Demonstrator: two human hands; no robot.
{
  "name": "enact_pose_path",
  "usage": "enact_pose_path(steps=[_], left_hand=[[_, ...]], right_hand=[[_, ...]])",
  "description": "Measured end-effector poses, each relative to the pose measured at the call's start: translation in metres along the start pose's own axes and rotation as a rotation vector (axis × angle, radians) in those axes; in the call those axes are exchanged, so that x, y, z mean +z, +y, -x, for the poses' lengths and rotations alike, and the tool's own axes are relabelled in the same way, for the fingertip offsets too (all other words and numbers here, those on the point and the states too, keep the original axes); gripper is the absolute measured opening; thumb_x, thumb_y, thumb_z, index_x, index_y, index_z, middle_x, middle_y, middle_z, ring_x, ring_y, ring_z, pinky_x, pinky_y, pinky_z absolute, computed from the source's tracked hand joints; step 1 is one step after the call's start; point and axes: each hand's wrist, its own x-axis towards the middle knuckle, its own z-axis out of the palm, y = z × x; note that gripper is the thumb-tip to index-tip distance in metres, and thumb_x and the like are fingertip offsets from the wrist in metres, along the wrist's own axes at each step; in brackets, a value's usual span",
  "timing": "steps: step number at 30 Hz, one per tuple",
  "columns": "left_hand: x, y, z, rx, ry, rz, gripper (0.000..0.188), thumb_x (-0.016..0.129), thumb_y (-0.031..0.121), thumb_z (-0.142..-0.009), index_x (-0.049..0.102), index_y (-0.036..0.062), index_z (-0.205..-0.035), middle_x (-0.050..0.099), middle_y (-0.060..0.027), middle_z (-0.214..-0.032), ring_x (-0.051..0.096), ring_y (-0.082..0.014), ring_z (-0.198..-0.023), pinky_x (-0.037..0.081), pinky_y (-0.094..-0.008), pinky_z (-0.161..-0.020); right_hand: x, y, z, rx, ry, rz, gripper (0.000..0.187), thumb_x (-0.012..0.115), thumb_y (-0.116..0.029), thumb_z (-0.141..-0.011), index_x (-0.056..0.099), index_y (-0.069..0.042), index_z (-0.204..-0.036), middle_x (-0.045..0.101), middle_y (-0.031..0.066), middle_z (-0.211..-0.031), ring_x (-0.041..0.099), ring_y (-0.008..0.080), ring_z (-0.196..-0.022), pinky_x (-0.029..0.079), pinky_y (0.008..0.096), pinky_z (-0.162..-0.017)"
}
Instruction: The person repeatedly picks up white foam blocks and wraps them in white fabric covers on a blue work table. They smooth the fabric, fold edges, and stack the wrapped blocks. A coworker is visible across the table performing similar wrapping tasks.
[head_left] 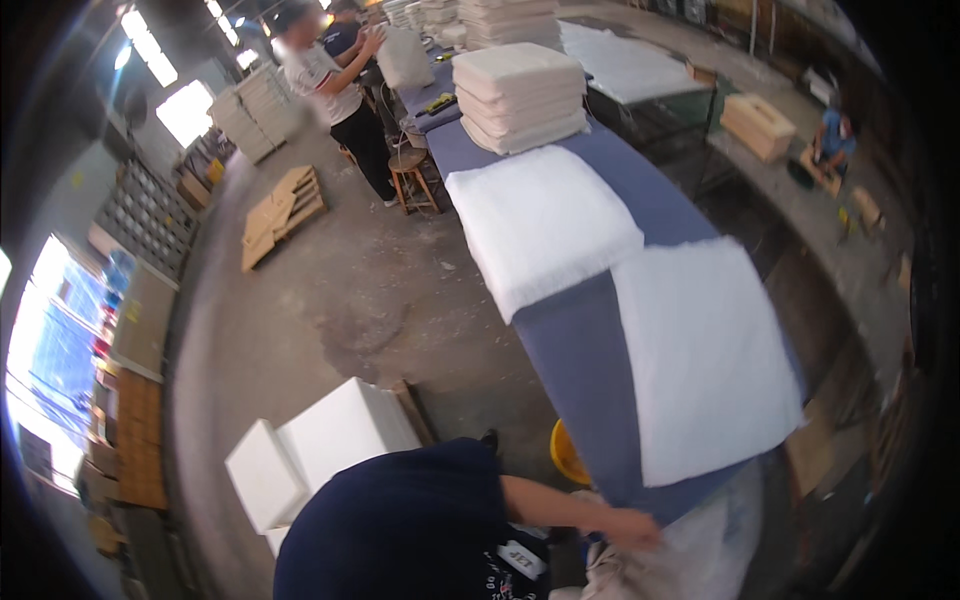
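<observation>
My left forearm crosses the lower edge from a dark blue sleeve. At its end, my left hand point(635, 530) is over the near end of the table, beside a translucent plastic sheet or bag point(715, 540). Its fingers are blurred, so whether they grip the plastic is unclear. My right hand is out of view. Just beyond the plastic, a flat white fluffy pad point(705, 365) lies on the blue-covered table point(575, 350). A thicker white pad point(545, 225) lies farther along, touching or slightly overlapping the first one's corner.
A stack of folded white pads point(520, 95) stands farther up the table. White blocks point(345, 425) stand at left, and a yellow bucket point(568, 455) is beside the table. A co-worker point(335, 90) stands near a wooden stool point(412, 180). Flattened cardboard point(283, 215) lies on the floor.
</observation>
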Motion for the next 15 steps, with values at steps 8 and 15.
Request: enact_pose_path(steps=[8, 15], left_hand=[[-0.159, -0.112, 0.319, -0.326, 0.033, -0.133, 0.032, 0.052, 0.029, -0.093, 0.063, 0.0011, -0.105, 0.067, -0.0219, -0.097, 0.065, -0.0345, -0.089, 0.049, -0.0455, -0.079], [-0.326, -0.066, 0.598, -0.855, 1.273, -0.123, 0.038, 0.054, 0.030, -0.091, 0.063, 0.0089, -0.122, 0.068, -0.0133, -0.113, 0.064, -0.0300, -0.107, 0.049, -0.0392, -0.093]], right_hand=[[0.046, -0.257, -0.053, -0.765, 0.349, -0.254, 0.065, 0.072, -0.019, -0.085, 0.039, 0.003, -0.137, 0.050, 0.0259, -0.130, 0.054, 0.0366, -0.116, 0.045, 0.0467, -0.103], [0.165, -0.509, -0.045, -0.673, -0.296, -1.006, 0.055, 0.058, -0.018, -0.090, 0.042, 0.003, -0.139, 0.043, 0.0266, -0.141, 0.055, 0.0414, -0.118, 0.052, 0.0517, -0.097]])
